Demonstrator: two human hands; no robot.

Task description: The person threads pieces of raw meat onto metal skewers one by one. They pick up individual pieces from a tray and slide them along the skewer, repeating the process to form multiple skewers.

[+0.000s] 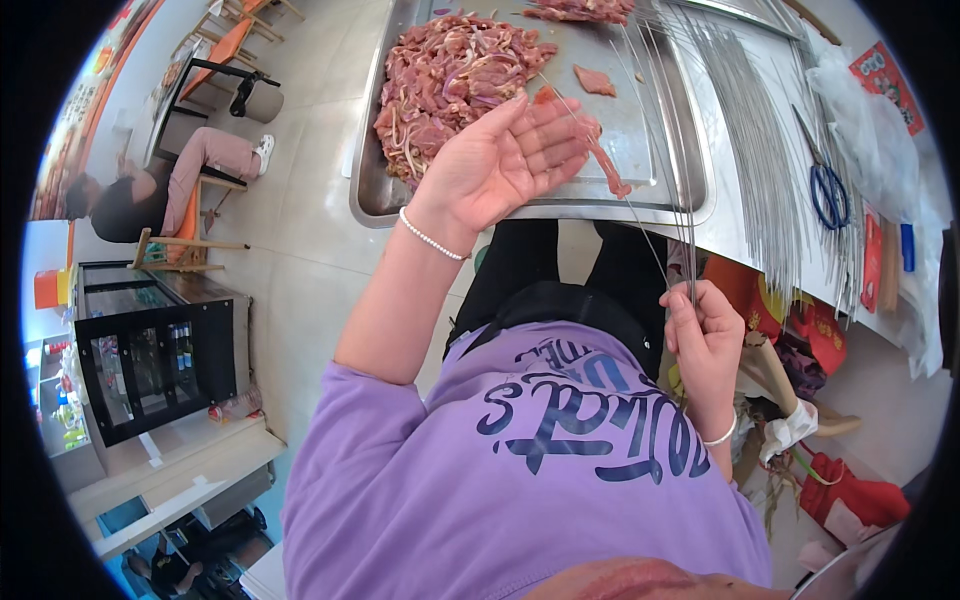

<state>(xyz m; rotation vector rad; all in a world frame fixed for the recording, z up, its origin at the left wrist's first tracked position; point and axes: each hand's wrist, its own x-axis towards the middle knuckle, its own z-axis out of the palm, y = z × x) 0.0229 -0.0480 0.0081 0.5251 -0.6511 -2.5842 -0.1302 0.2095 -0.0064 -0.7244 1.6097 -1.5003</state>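
My left hand (506,161) is palm up with its fingers extended, over the near edge of a metal tray (536,212). A thin metal skewer crosses its fingers, and a strip of raw meat (606,165) on that skewer touches the fingertips. My right hand (701,322), lower right, grips the ends of several metal skewers (681,202) that fan out over the tray. A heap of raw meat strips with sliced onion (450,86) fills the tray's left side. A single meat piece (595,80) lies apart, and more meat (581,9) is at the far edge.
Many bare metal skewers (742,127) lie on the white table right of the tray. Beside them are blue-handled scissors (828,196) and clear plastic bags (870,120). A glass-door cooler (154,367) stands at left. A seated person (135,191) is farther off, another person (169,566) lower left.
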